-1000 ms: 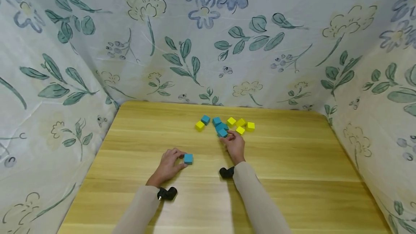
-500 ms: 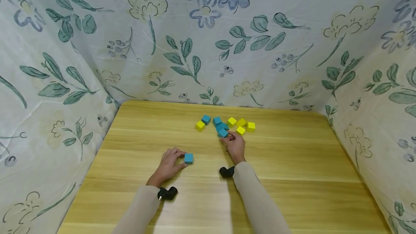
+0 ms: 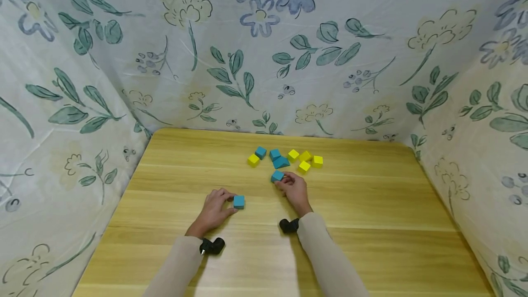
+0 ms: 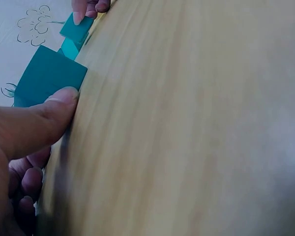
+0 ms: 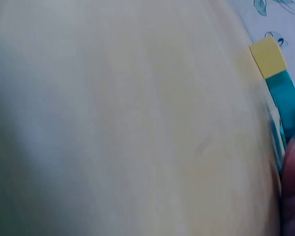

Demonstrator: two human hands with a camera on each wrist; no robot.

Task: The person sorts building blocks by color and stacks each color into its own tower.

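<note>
In the head view, my left hand [image 3: 212, 212] pinches a blue block [image 3: 239, 202] at the middle of the table, its thumb on the near side. The left wrist view shows that same blue block [image 4: 51, 76] large, with the thumb tip at its lower edge. Farther back and to the right, my right hand [image 3: 294, 191] pinches a second blue block [image 3: 277, 176] between thumb and fingers. That block is apart from the blue pieces behind it; whether it touches the table I cannot tell. Only fingertips of the right hand show at the edge of the right wrist view.
Behind the right hand lie a blue wedge-shaped piece [image 3: 281, 162] and a blue block [image 3: 274, 154]. Several yellow blocks [image 3: 304, 167] are to their right. A blue block [image 3: 260, 152] and a yellow block [image 3: 253, 160] sit left. Floral cloth [image 3: 247, 81] surrounds the wooden table [image 3: 371, 205].
My right hand has drawn its blue block out from the blue pieces, toward me and slightly left. The left hand and its block have stayed in place.
</note>
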